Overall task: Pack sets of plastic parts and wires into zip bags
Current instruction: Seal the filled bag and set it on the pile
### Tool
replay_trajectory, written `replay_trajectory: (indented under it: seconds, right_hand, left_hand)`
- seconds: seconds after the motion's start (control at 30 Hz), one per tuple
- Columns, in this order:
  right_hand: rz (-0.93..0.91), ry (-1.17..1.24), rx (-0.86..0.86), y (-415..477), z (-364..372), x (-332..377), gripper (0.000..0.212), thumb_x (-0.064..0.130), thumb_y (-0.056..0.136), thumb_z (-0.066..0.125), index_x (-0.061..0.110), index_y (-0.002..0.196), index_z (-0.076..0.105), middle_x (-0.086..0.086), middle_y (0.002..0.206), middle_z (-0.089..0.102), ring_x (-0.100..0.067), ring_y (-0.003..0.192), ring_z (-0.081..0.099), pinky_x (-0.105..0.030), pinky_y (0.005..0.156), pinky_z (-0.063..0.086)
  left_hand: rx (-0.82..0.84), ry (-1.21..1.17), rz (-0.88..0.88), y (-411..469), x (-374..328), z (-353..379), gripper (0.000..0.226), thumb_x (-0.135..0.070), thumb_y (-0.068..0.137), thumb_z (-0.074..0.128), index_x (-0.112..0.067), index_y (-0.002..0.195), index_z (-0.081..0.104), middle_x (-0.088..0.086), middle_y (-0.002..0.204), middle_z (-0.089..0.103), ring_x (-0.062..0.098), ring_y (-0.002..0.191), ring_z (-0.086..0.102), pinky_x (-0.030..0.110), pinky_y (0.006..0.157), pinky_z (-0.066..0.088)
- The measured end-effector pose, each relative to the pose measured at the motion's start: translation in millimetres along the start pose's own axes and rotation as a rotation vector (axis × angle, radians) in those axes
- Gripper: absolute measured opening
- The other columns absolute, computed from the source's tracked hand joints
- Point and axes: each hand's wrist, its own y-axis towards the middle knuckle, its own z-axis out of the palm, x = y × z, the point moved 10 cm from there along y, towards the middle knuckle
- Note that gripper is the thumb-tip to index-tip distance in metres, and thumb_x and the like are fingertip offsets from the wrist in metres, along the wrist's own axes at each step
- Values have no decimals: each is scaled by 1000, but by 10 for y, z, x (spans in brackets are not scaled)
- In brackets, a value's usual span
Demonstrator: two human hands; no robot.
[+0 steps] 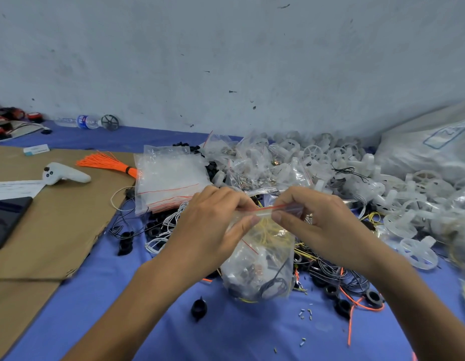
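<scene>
A clear zip bag [260, 264] hangs between my hands above the blue cloth, filled with yellow and black wires and small plastic parts. My left hand [215, 220] pinches the left end of its red-lined zip strip between thumb and fingers. My right hand [312, 217] pinches the strip's right side the same way. A stack of empty zip bags [169, 178] lies just behind my left hand. Loose black, white and yellow wires [327, 269] and black plastic rings [199, 308] are scattered on the cloth around the bag.
White plastic wheels [413, 217] pile up at the right, below a big white sack [429, 152]. Small filled bags [252, 165] lie behind my hands. On the brown cardboard [57, 230] at the left lie an orange wire bundle [106, 162], a white controller [64, 174] and a phone [5, 220].
</scene>
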Motion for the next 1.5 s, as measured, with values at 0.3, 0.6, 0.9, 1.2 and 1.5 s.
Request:
replay_trajectory:
  seconds: [0.3, 0.6, 0.9, 1.2, 1.5]
  right_hand:
    - [3, -7, -58, -9, -9, 24, 6, 33, 90, 67, 31, 91, 62, 12, 82, 67, -9, 79, 62, -27, 71, 47]
    - [65, 53, -59, -83, -144, -130, 4, 28, 90, 67, 29, 88, 63, 5, 79, 66, -16, 72, 60, -38, 69, 48]
    - [70, -9, -36, -78, -182, -63, 4, 29, 87, 69, 29, 89, 65, 10, 86, 65, -12, 84, 62, -36, 76, 50]
    - [-61, -280, 210, 234, 243, 456, 14, 47, 90, 60, 33, 92, 64, 17, 88, 60, -2, 86, 53, -32, 82, 46]
    - [-42, -213, 233, 265, 313, 441, 10, 40, 86, 67, 35, 81, 60, 17, 80, 60, -3, 78, 54, -32, 75, 48]
  left_hand:
    - [17, 1, -33, -53, 43, 50, 16, -34, 92, 53, -22, 97, 62, -15, 92, 59, 8, 86, 42, 23, 73, 29]
    - [23, -28, -134, -274, 480, -143, 11, -45, 91, 54, -37, 96, 59, -27, 92, 58, -2, 93, 48, 20, 83, 38]
    - [-116, -253, -309, -436, 650, -247, 18, -25, 87, 74, -40, 82, 65, -35, 87, 58, -7, 77, 52, 7, 68, 37]
    - [-81, -324, -298, -432, 526, -166, 12, -36, 87, 72, -44, 94, 66, -30, 87, 60, -4, 75, 52, 8, 67, 38]
    - [-112, -473, -387, -509, 653, -161, 19, -29, 84, 77, -45, 89, 69, -23, 71, 61, 1, 59, 48, 11, 56, 37]
